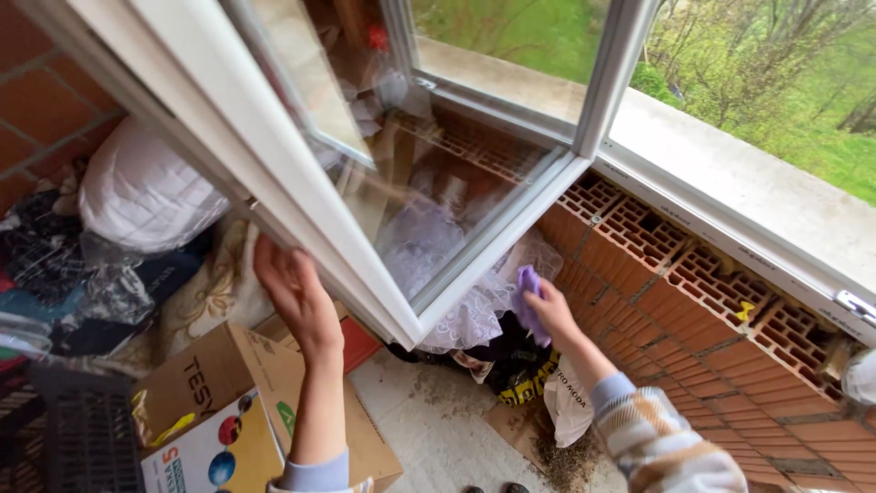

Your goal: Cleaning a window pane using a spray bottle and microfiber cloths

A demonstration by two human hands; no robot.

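An open white-framed window sash (301, 173) swings into the room over a cluttered floor. My left hand (294, 294) presses flat against the lower edge of the sash frame, fingers apart. My right hand (546, 310) grips a purple cloth (527, 294) and holds it at the bottom corner of the sash, beside the glass pane (429, 210). Both arms wear light sleeves; the right sleeve is striped.
A raw hollow-brick wall (693, 301) runs under the concrete window sill (730, 173). Below lie cardboard boxes (219, 402), a white lace cloth (474, 310), bags, a white pillow (141, 196), a black crate (78, 429) and dirt on the floor.
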